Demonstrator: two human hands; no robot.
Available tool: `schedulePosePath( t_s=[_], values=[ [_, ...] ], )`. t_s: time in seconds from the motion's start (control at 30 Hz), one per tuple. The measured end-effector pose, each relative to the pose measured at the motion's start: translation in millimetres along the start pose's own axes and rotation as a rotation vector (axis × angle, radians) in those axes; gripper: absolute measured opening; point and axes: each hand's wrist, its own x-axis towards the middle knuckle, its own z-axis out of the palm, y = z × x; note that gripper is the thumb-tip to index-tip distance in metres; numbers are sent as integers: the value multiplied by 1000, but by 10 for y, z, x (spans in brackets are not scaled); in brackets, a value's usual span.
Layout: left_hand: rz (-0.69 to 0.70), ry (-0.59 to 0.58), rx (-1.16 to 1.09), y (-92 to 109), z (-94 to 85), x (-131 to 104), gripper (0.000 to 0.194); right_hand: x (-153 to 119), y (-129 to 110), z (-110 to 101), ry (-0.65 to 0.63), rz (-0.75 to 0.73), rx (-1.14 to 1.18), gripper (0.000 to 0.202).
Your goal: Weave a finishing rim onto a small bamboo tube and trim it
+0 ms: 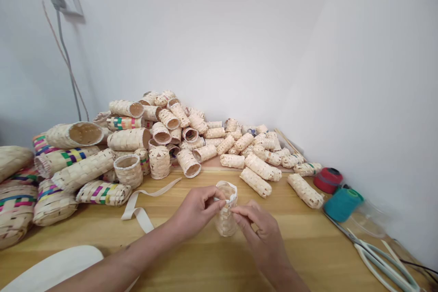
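A small woven basket (226, 224) stands upright on the table in front of me, with a white band around its rim. My left hand (202, 205) pinches that rim on its left side, fingers closed. On the basket's right side, just below the rim, my right hand (262, 228) is closed, thumb and forefinger pressed together; what lies between them is too small to make out. A flat white ribbon (142, 218) lies curled on the table left of my left hand.
Many woven baskets (132, 139) are heaped along the wall, some with coloured strips. Smaller woven pieces (263, 166) lie at the centre back. At right are a red thread spool (327, 179), a teal thread spool (343, 203) and scissors (376, 255). White material (65, 267) lies front left.
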Motion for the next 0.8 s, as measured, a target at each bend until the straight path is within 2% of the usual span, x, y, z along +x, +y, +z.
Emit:
schedulePosePath(
  t_s=[0.17,0.8],
  values=[
    [0,-12,11,2,11,-6,21,3,12,16,28,-25,-17,18],
    [33,25,38,14,29,-11,19,7,9,1,21,45,-94,20]
  ],
)
